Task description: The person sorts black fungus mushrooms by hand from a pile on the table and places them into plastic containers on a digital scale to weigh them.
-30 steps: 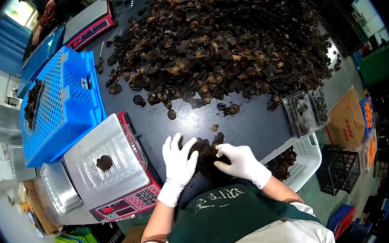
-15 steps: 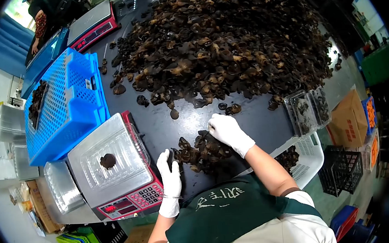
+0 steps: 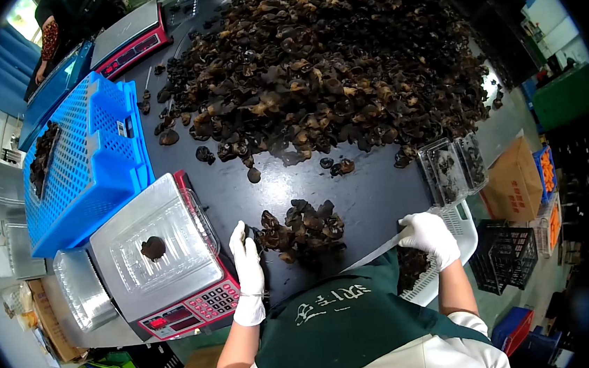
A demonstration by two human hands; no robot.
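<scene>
A small heap of wood ear mushrooms (image 3: 302, 231) lies on the dark table close to my body. My left hand (image 3: 249, 268), in a white glove, rests along the heap's left side with its fingers stretched out and nothing held. Over at the table's right edge, my gloved right hand (image 3: 431, 238) hovers above a white basket (image 3: 466, 239) that has dark pieces in it. Its fingers are curled together; whatever they hold, if anything, is hidden. On the scale (image 3: 160, 252) to my left sits a clear plastic tray (image 3: 146, 228) bearing one mushroom piece (image 3: 153, 248).
A large mound of wood ears (image 3: 326, 69) covers the far table. Blue crates (image 3: 90, 167) stand left, near a second scale (image 3: 129, 41) and another person's arm (image 3: 48, 48). Clear boxes (image 3: 441, 175) sit at the right edge, with a cardboard box (image 3: 513, 182) beyond.
My right hand has left the small heap and moved right, to above the white basket. My left hand stays beside the heap. The whole view has shifted slightly.
</scene>
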